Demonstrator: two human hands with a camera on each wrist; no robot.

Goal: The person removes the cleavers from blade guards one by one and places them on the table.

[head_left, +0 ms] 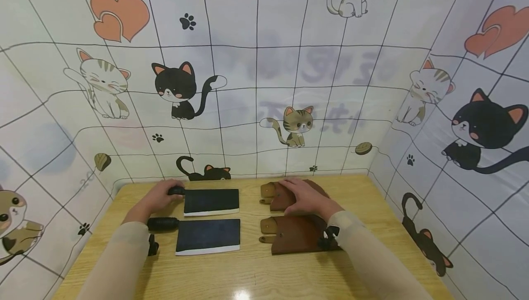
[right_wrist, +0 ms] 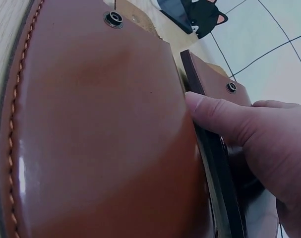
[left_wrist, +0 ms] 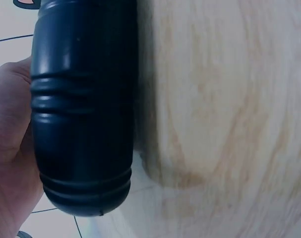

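Note:
Two cleavers with dark blades and black handles lie one behind the other on the left of the table in the head view. My left hand grips the handle of the far cleaver. The near cleaver lies in front; its ribbed handle fills much of the left wrist view and hides most of that hand. My right hand holds the far brown leather sheath across its width, the thumb at its near edge. The near leather sheath lies flat in front, with a stitched edge and snap stud.
The wooden table carries all of these. A white grid-lined cloth printed with cats rises behind the table and along both sides. Both sheaths have tan straps on their left ends.

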